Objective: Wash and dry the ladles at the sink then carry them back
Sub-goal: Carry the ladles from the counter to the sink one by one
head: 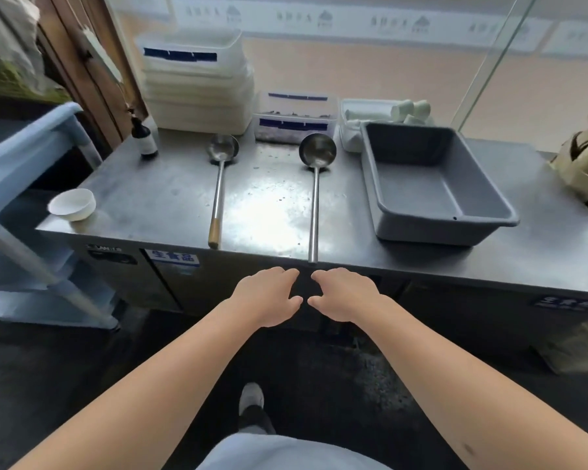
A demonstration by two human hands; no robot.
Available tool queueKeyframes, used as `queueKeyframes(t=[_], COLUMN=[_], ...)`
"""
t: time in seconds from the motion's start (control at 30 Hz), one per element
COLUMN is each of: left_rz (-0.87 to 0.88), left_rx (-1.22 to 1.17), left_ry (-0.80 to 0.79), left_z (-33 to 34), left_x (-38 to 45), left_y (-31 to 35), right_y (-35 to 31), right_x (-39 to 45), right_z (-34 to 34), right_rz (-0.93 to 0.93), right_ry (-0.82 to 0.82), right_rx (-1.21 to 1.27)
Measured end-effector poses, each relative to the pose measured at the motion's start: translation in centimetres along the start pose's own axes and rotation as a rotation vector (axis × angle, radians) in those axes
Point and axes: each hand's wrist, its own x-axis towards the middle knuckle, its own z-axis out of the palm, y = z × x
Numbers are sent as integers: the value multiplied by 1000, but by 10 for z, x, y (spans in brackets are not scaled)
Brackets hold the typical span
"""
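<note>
Below the front edge of the steel bench (150,198), both hands hover side by side, left hand (269,296) and right hand (345,295), each grip spread loosely and holding nothing. Two ladles lie on the bench, bowls away from the person. At 12 o'clock from the right hand, the all-steel ladle (314,198) overhangs the edge, its handle tip just above the fingers (not touching). At 11 o'clock from the left hand lies the wooden-tipped ladle (219,191), farther off.

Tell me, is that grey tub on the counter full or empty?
Empty. The grey tub shows its bare floor and inner walls, nothing inside. It sits upright on the steel counter.
</note>
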Motion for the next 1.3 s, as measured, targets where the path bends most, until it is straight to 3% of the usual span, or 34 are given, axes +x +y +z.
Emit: queueKeyframes(t=[0.5, 0.73, 1.0, 1.3], left_rz=[118, 129, -62, -243], left_rx=[19, -45, -514, -659], left_ry=[-114, -205, -324, -303], left_z=[-48, -62, -65, -40], left_x=[192, 256, 343, 461], left_y=[-89, -101, -96, -86], right_y=[7, 17, 56, 102], right_x=[182, 238, 308, 394], right_z=[-58, -76, -78, -58], right_rz=[151, 206, 248, 363], right_ry=[35, -1, -21, 32], right_rx=[92, 165, 277, 629])
